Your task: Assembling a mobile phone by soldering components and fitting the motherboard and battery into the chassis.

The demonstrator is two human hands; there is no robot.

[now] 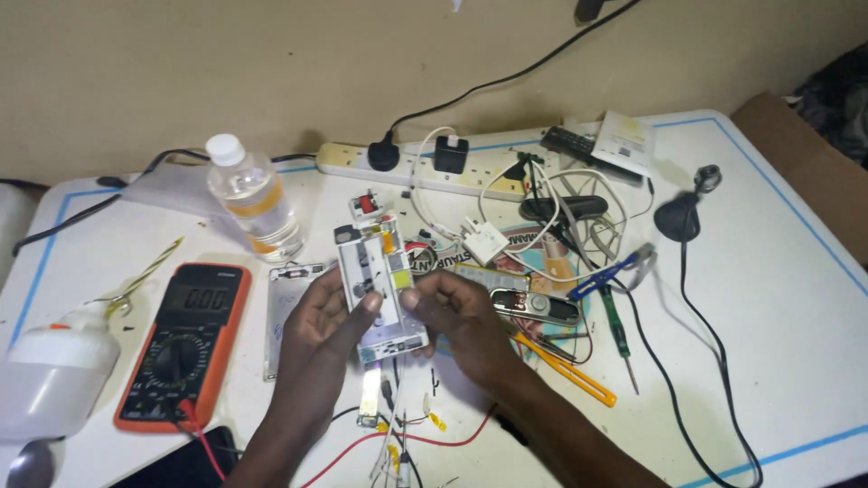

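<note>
Gripping 1 opened phone (380, 289) from both sides, left hand (321, 316) and right hand (461, 316), above white table (741, 271).

Sitting on the surface (778, 298) are one multimeter (185, 343), one plastic bottle (253, 199), one power strip (425, 167), two screwdrivers (617, 330), and one opened phone (380, 285).

Opened mobile phone (378, 287), back cover removed, held above the white table between the left hand (318, 318) and the right hand (458, 314). Its pale inner frame faces up, showing a yellow patch, an orange flex strip and small dark parts. It stands lengthwise away from the viewer, tilted slightly left, with thin wires hanging below its near end.
</note>
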